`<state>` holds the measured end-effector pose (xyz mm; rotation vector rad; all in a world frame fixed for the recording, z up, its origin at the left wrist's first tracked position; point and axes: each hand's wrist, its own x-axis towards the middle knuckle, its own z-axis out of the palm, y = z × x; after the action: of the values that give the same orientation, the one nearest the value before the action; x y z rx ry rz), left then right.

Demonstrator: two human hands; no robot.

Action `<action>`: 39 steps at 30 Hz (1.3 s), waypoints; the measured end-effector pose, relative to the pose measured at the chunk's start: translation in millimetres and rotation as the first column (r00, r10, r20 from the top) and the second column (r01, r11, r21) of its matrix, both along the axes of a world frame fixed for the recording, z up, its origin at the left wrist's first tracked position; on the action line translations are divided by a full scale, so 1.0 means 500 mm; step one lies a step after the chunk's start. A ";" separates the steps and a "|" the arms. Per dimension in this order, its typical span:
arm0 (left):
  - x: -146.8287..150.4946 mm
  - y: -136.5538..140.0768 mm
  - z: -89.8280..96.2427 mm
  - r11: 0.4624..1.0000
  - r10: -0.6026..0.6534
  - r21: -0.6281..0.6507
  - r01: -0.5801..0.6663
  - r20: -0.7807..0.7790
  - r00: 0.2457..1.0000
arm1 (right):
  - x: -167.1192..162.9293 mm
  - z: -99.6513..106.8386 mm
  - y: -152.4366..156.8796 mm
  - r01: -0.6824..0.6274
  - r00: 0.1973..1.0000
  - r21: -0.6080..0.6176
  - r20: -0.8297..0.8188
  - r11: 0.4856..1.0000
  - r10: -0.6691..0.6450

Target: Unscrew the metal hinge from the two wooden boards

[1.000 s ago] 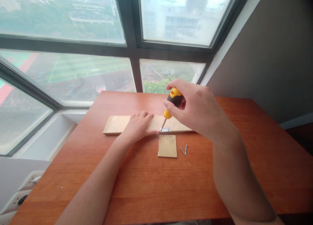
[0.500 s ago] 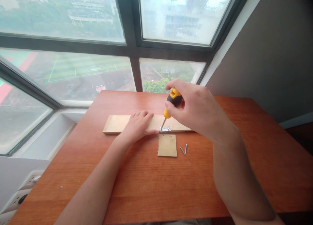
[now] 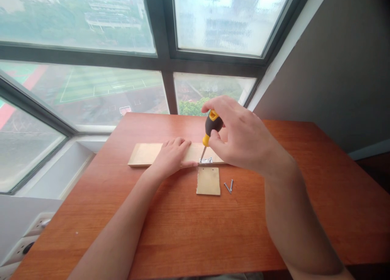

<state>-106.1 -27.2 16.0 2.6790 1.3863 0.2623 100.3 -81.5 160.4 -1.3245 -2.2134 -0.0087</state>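
Right hand [image 3: 240, 137]: fingers clamped round the screwdriver [image 3: 210, 127], its tip on the metal bracket [image 3: 206, 161], apparently on a screw. Left hand [image 3: 172, 156]: fingers together, flat on the long board [image 3: 143, 154]. Small board [image 3: 208, 181] at the bracket's 6 o'clock; two loose screws [image 3: 228, 186] at its 3 o'clock.

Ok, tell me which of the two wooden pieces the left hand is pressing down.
The long wooden board, lying across the table beyond the small square piece. The left hand lies flat on it; the small one is untouched.
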 end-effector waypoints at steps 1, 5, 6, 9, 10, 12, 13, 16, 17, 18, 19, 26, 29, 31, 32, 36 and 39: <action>0.000 0.001 -0.001 1.000 -0.002 0.003 0.002 0.001 1.000 | -0.001 -0.001 0.000 0.010 1.000 0.013 0.005 1.000 -0.010; -0.001 0.002 -0.004 1.000 -0.001 0.012 0.001 -0.002 1.000 | -0.009 -0.008 0.008 0.155 0.987 0.088 0.014 0.984 -0.157; -0.001 0.003 -0.005 1.000 0.001 0.011 -0.001 0.000 1.000 | -0.011 -0.009 0.009 0.166 0.986 0.090 0.006 0.982 -0.167; 0.000 0.004 -0.007 1.000 0.008 0.008 -0.008 0.016 1.000 | -0.013 -0.007 0.004 0.077 0.997 0.059 -0.025 0.995 -0.076; 0.001 0.005 -0.008 1.000 0.008 0.006 -0.008 0.021 1.000 | -0.013 -0.006 0.001 0.036 0.999 0.045 -0.031 0.998 -0.035; 0.002 0.006 -0.009 1.000 0.010 0.006 -0.010 0.031 0.999 | -0.014 -0.003 -0.004 0.004 1.000 0.032 -0.031 0.999 -0.003; 0.002 0.007 -0.009 1.000 0.007 0.008 -0.007 0.032 0.999 | -0.014 -0.003 -0.005 0.019 1.000 0.043 -0.023 0.999 -0.018; 0.001 0.006 -0.008 1.000 -0.006 0.019 0.006 0.016 1.000 | -0.018 -0.007 0.001 0.129 0.991 0.100 0.013 0.987 -0.131; 0.001 0.005 -0.008 1.000 -0.008 0.020 0.008 0.007 1.000 | -0.019 -0.009 0.003 0.156 0.987 0.106 0.021 0.982 -0.159; 0.001 0.004 -0.007 1.000 -0.009 0.021 0.009 -0.001 1.000 | -0.019 -0.010 0.005 0.168 0.985 0.105 0.022 0.980 -0.171; 0.001 0.003 -0.007 1.000 -0.008 0.023 0.008 -0.003 1.000 | -0.019 -0.010 0.006 0.163 0.986 0.097 0.017 0.982 -0.165; 0.001 0.006 -0.010 1.000 0.010 0.016 -0.010 0.033 0.999 | -0.013 -0.006 -0.004 0.024 1.000 0.049 0.006 0.999 -0.025; 0.000 0.006 -0.010 1.000 0.004 0.017 -0.004 0.026 1.000 | -0.017 -0.009 0.001 0.147 0.988 0.084 0.026 0.986 -0.150; -0.001 0.005 -0.009 1.000 0.003 0.011 -0.003 0.019 1.000 | -0.020 -0.011 0.004 0.174 0.984 0.077 0.023 0.982 -0.176; -0.001 0.004 -0.008 1.000 0.004 0.009 -0.004 0.021 1.000 | -0.021 -0.011 0.004 0.164 0.986 0.069 0.019 0.984 -0.166; 0.000 0.005 -0.010 1.000 -0.001 0.009 0.001 0.052 0.999 | -0.021 -0.008 -0.004 0.100 0.995 0.054 0.006 0.994 -0.100; 0.000 0.006 -0.010 1.000 -0.004 0.011 0.004 0.056 0.998 | -0.021 -0.006 -0.007 0.105 0.994 0.055 0.008 0.993 -0.106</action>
<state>-106.2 -24.3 10.8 2.6612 1.3672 0.3433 89.6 -84.8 157.4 -1.4129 -2.1347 -0.1149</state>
